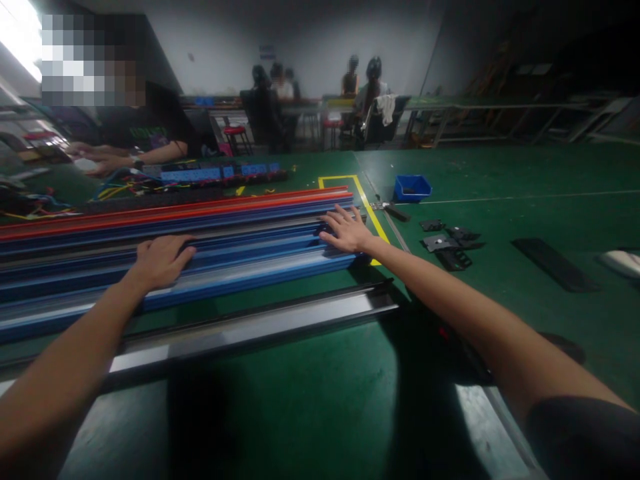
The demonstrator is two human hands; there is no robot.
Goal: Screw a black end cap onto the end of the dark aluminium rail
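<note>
Grn tbl (310,387) w/ rails (255,251), bin (413,192).

Blue bin (413,196) on green table (493,170); white cloth (386,109) draped over chair (379,133).

Hands counted: 2, one left hand (163,260) and one right hand (347,231). Separate dark-edged rail (300,317): 1. Blue rails (260,268): several, packed too closely for a firm count. Red rails (200,212): at least 2 edges discernible. Blue bin (413,196): 1. Black-handled tool (398,213): 1. Small black parts (439,243): about 4, some overlapping. Flat black bar (553,263): 1. Co-worker (155,123) near left: 1. Background people (374,87): at least 4, blurred. White cloth (386,109): 1. Red stools (235,131): at least 2.
</note>
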